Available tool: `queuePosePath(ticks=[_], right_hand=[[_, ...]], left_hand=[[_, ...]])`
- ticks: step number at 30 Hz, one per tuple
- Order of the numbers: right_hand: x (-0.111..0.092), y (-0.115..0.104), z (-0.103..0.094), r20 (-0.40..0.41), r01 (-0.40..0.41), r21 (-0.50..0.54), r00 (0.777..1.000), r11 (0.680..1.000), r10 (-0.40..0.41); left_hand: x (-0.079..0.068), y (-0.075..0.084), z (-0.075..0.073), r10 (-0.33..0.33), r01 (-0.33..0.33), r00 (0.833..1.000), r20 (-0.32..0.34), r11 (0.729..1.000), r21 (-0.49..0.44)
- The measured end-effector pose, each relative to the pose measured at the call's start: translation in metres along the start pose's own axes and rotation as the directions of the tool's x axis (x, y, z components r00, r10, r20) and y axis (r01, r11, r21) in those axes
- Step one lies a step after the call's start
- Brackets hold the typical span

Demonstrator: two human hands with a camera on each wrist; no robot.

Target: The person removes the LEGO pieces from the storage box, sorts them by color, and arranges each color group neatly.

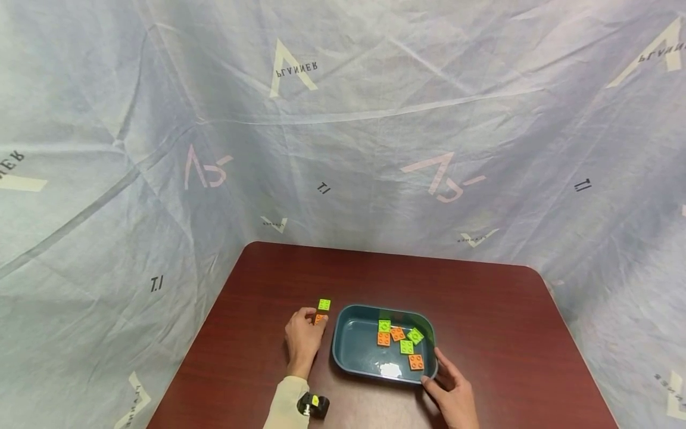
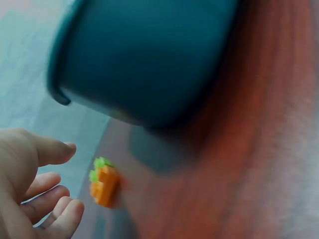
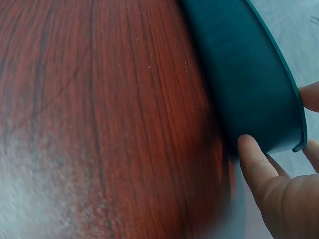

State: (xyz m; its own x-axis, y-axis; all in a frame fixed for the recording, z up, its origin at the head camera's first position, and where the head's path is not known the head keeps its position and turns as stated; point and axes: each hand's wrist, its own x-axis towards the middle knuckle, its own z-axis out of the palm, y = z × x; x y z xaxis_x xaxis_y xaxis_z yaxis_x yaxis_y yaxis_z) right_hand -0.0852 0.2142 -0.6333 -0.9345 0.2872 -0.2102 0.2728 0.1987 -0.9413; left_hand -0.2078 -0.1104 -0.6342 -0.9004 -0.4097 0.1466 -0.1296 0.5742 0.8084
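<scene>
In the head view my left hand (image 1: 304, 336) reaches over an orange toy building brick (image 1: 320, 319) on the table, left of the tray. A light green brick (image 1: 324, 304) lies just beyond it. The left wrist view shows a gap between my spread thumb and fingers and the orange brick (image 2: 105, 186). My right hand (image 1: 452, 393) grips the near right corner of a dark teal tray (image 1: 354, 357), thumb and fingers at its rim and wall. Several orange bricks (image 1: 416, 362) and green bricks (image 1: 406, 347) lie inside, mostly toward the tray's right half.
The dark red wood-grain table (image 1: 257, 286) has rounded far corners. Pale printed cloth (image 1: 343, 149) hangs behind it and along both sides. A black band with a small device (image 1: 313, 405) is worn on the left wrist, over a cream sleeve (image 1: 288, 402).
</scene>
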Motion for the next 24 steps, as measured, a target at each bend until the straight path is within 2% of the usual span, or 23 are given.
queuePosePath(ticks=[6, 14, 24], right_hand=[[-0.002, 0.001, 0.0, 0.002, 0.016, 0.005, 1.0, 1.0, -0.016], [0.0, 0.002, 0.0, 0.006, 0.015, 0.042, 1.0, 0.999, -0.015], [-0.001, 0.001, 0.0, 0.005, 0.012, 0.063, 1.0, 0.998, -0.012]], left_hand=[[0.004, 0.012, -0.009, 0.032, -0.031, 0.999, 0.005, 0.998, -0.057], [0.005, 0.031, -0.015, 0.065, -0.057, 0.995, 0.069, 0.992, -0.114], [-0.006, 0.051, -0.011, 0.212, -0.184, 0.967, 0.138, 0.964, -0.19]])
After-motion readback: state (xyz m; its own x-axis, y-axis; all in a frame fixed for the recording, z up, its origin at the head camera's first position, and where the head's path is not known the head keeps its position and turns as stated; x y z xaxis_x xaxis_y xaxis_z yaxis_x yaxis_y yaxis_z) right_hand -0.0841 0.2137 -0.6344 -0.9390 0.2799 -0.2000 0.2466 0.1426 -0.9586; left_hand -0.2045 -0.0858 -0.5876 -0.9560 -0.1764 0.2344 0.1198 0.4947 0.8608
